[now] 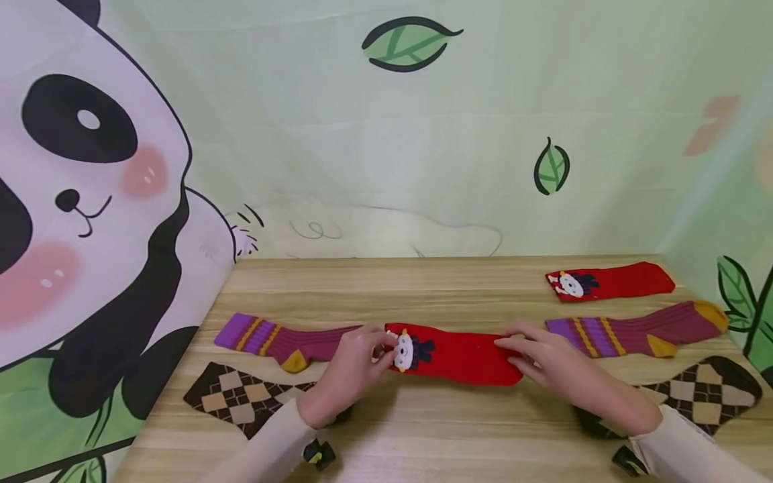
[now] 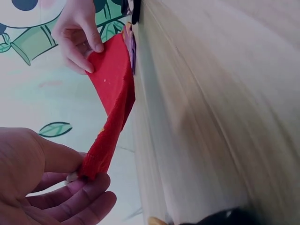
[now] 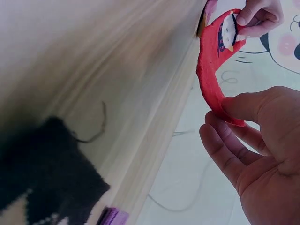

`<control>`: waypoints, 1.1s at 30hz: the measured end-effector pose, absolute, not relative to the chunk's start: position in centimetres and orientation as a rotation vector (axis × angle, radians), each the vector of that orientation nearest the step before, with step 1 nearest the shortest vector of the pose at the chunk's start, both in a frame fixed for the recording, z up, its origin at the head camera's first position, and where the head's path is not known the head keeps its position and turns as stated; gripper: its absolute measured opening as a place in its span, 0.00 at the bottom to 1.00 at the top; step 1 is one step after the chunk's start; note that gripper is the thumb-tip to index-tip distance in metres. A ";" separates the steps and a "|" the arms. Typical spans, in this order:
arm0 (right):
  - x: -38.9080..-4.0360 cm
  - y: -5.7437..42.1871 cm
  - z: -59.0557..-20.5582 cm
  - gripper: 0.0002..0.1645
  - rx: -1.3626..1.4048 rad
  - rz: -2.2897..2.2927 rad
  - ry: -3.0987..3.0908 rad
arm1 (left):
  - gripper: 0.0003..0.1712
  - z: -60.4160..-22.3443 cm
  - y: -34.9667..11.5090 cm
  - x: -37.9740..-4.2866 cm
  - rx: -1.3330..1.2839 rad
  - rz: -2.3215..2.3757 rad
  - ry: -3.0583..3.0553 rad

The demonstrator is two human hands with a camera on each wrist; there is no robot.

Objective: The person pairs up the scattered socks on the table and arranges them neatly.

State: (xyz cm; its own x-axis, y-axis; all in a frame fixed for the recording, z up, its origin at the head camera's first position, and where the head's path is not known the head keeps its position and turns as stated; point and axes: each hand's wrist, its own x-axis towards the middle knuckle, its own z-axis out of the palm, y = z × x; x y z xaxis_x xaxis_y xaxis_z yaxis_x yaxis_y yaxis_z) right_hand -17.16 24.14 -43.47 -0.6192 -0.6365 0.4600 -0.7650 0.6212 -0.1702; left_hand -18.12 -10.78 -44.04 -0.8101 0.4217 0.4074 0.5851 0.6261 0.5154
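Observation:
A red sock (image 1: 468, 355) with a white cartoon face is stretched between both hands, raised over the wooden table. My left hand (image 1: 356, 359) pinches its end beside the face between thumb and fingers. At the opposite, plain red end, my right hand (image 1: 555, 362) pinches the fabric the same way. In the left wrist view the sock (image 2: 110, 89) hangs with a fold along its length, the left hand (image 2: 51, 183) nearest. The right wrist view shows the sock (image 3: 211, 70) curving from the right hand (image 3: 262, 145) to the face end.
A matching red sock (image 1: 631, 282) lies at the back right. Purple socks with yellow heels lie left (image 1: 278, 339) and right (image 1: 646, 329). Brown argyle socks lie nearer, left (image 1: 235, 396) and right (image 1: 706, 396), partly behind the forearms. A panda-printed backdrop (image 1: 338, 134) rises behind the table (image 1: 447, 436).

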 end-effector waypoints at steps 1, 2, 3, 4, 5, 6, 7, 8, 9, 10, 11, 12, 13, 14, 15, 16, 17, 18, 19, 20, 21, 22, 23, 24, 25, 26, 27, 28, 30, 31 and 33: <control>-17.0 24.2 -43.6 0.23 1.124 0.509 -2.483 | 0.06 -44.1 -10.7 -18.0 -0.821 -0.956 -2.602; -16.8 24.4 -43.7 0.24 1.122 0.514 -2.481 | 0.06 -44.1 -10.7 -17.8 -0.820 -0.960 -2.602; -16.7 24.4 -43.7 0.24 1.117 0.520 -2.483 | 0.06 -44.1 -10.7 -17.7 -0.820 -0.960 -2.601; -16.5 24.5 -43.9 0.25 1.117 0.522 -2.479 | 0.06 -44.1 -10.7 -17.6 -0.821 -0.960 -2.600; -16.4 24.6 -44.0 0.25 1.115 0.528 -2.480 | 0.06 -44.1 -10.6 -17.4 -0.824 -0.966 -2.599; -16.2 24.6 -44.1 0.25 1.112 0.535 -2.486 | 0.06 -44.1 -10.6 -17.2 -0.829 -0.968 -2.600; -16.0 24.7 -44.2 0.25 1.107 0.541 -2.493 | 0.06 -44.0 -10.5 -17.0 -0.831 -0.972 -2.601; -15.9 24.8 -44.3 0.25 1.102 0.549 -2.502 | 0.06 -44.0 -10.5 -16.8 -0.834 -0.978 -2.605; -15.7 24.8 -44.4 0.25 1.104 0.555 -2.507 | 0.06 -44.1 -10.4 -16.6 -0.837 -0.985 -2.606; -15.6 24.9 -44.5 0.25 1.106 0.562 -2.508 | 0.06 -44.1 -10.3 -16.4 -0.841 -0.989 -2.608; -15.4 25.0 -44.6 0.24 1.104 0.566 -2.518 | 0.06 -44.1 -10.2 -16.2 -0.846 -0.995 -2.611; -15.3 25.1 -44.7 0.24 1.103 0.566 -2.527 | 0.06 -44.2 -10.1 -16.0 -0.848 -0.994 -2.616; -15.2 25.1 -44.7 0.24 1.105 0.567 -2.530 | 0.06 -44.3 -10.1 -15.8 -0.849 -0.995 -2.621; -15.1 25.1 -44.7 0.24 1.108 0.566 -2.529 | 0.06 -44.4 -10.0 -15.6 -0.852 -0.993 -2.626; -15.0 25.2 -44.8 0.24 1.112 0.564 -2.529 | 0.06 -44.5 -9.9 -15.4 -0.855 -0.991 -2.630; -14.9 25.2 -44.8 0.23 1.115 0.560 -2.525 | 0.06 -44.6 -9.9 -15.2 -0.856 -0.990 -2.637; -14.8 25.2 -44.9 0.23 1.120 0.559 -2.522 | 0.06 -44.7 -9.8 -15.1 -0.860 -0.991 -2.642; -14.8 25.2 -44.9 0.23 1.122 0.557 -2.519 | 0.06 -44.7 -9.7 -14.9 -0.862 -0.990 -2.645; -14.7 25.2 -44.9 0.23 1.124 0.555 -2.515 | 0.06 -44.8 -9.7 -14.8 -0.864 -0.993 -2.648; -14.6 25.3 -44.9 0.22 1.126 0.552 -2.512 | 0.06 -44.9 -9.6 -14.6 -0.863 -0.995 -2.653; -14.6 25.3 -44.9 0.22 1.128 0.550 -2.513 | 0.06 -44.9 -9.6 -14.5 -0.862 -0.999 -2.656; -14.5 25.3 -44.9 0.22 1.128 0.547 -2.515 | 0.06 -45.0 -9.6 -14.3 -0.861 -1.005 -2.661; -14.4 25.3 -45.0 0.22 1.128 0.548 -2.518 | 0.06 -45.0 -9.5 -14.2 -0.858 -1.008 -2.668; -14.4 25.3 -44.9 0.21 1.126 0.548 -2.521 | 0.06 -45.1 -9.5 -14.0 -0.854 -1.010 -2.675; -14.3 25.3 -44.9 0.21 1.128 0.548 -2.521 | 0.07 -45.2 -9.5 -13.9 -0.853 -1.013 -2.681; -14.2 25.3 -44.9 0.21 1.128 0.550 -2.521 | 0.07 -45.3 -9.5 -13.7 -0.857 -1.012 -2.685; -14.2 25.3 -44.9 0.21 1.129 0.554 -2.523 | 0.07 -45.4 -9.4 -13.6 -0.858 -1.010 -2.692; -14.1 25.3 -44.9 0.21 1.130 0.557 -2.522 | 0.07 -45.5 -9.4 -13.5 -0.861 -1.009 -2.699; -14.0 25.3 -44.9 0.21 1.131 0.557 -2.520 | 0.08 -45.7 -9.3 -13.2 -0.868 -1.007 -2.711; -14.0 25.3 -44.9 0.20 1.129 0.556 -2.521 | 0.08 -45.8 -9.3 -13.1 -0.870 -1.009 -2.719; -13.9 25.4 -44.9 0.20 1.129 0.552 -2.525 | 0.07 -45.9 -9.2 -12.9 -0.866 -1.018 -2.734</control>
State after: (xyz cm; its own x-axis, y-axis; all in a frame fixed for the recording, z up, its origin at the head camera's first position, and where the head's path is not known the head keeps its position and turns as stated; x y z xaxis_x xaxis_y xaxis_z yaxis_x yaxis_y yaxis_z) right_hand -13.87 25.38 -44.93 -0.6366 -0.6364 0.4355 -0.7601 0.6132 -0.2151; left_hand -12.90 -9.23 -45.94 -0.8336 0.4773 0.2781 0.5429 0.6150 0.5718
